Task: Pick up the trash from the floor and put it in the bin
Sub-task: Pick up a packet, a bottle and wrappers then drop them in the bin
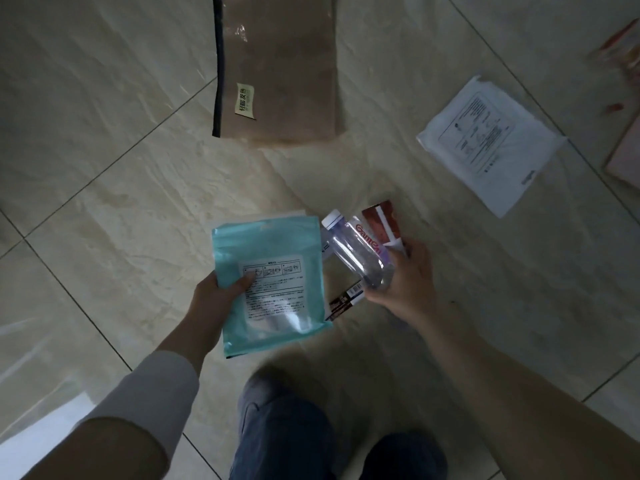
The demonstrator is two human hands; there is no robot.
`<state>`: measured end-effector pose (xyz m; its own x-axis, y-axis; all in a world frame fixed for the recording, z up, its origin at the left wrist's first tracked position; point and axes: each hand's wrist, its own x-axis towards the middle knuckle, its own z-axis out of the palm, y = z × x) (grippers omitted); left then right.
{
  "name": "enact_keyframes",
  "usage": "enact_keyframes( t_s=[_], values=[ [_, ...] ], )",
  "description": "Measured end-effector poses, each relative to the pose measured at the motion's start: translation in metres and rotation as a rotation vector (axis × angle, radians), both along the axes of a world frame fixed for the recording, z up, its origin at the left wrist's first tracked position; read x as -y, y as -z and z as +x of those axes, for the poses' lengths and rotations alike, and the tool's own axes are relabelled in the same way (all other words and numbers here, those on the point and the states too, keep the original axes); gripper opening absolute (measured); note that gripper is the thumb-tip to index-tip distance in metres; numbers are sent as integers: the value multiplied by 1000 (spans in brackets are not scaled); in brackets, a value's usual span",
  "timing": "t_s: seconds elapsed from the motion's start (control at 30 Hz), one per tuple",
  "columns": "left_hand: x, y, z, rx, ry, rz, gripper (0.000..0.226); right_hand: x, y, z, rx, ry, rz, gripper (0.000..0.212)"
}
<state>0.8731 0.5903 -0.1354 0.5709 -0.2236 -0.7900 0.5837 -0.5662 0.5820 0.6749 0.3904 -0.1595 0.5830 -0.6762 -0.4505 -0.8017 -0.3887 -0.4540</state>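
My left hand [216, 296] grips a teal plastic pouch [273, 282] with a white printed label, held flat above the floor. My right hand [405, 275] holds an empty clear plastic bottle [356, 251] with a white cap and red lettering, together with a red and white wrapper [381, 221] and a dark printed packet [346, 301] tucked beneath. A brown translucent zip bag [280, 67] with a black edge lies on the tiled floor ahead. To the right, a white printed plastic bag [485, 143] lies flat on the floor. No bin is in view.
Beige tiled floor [121, 161] spreads all around. Pinkish cardboard pieces [623, 157] lie at the right edge, and orange packaging [620, 46] sits at the upper right. My legs in blue trousers [284, 424] are at the bottom centre.
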Motion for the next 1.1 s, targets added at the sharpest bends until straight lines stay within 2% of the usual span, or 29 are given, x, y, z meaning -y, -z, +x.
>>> enact_keyframes(
  t_s=[0.13, 0.27, 0.33, 0.43, 0.57, 0.7, 0.77, 0.9, 1.0, 1.1],
  values=[
    [12, -3, -2, -12, 106, 17, 10, 13, -8, -17, 20, 109, 95, 79],
    [44, -10, -10, -18, 338, 75, 12, 25, -28, -43, 5, 303, 42, 75],
    [62, -7, -16, 91, 511, 157, 25, 28, -35, -57, -6, 400, 68, 71],
    [83, 7, -32, 320, 752, 387, 44, 33, -31, -73, 50, 489, 148, 58],
    [90, 20, -57, 427, 653, 448, 53, 33, -20, -78, 113, 555, 196, 47],
    [89, 21, -58, 355, 630, 447, 42, 25, -30, -67, 236, 593, 228, 29],
    [83, 3, -51, 259, 655, 375, 36, 23, -45, -64, 256, 617, 289, 27],
    [64, -72, -32, 17, 568, 206, 32, 18, -106, -56, 176, 672, 371, 39],
    [53, -147, -14, -27, 430, 199, 29, 16, -177, -43, 202, 704, 457, 41],
    [39, -223, 3, -36, 260, 220, 32, 17, -249, -29, 138, 696, 523, 65]
  ],
)
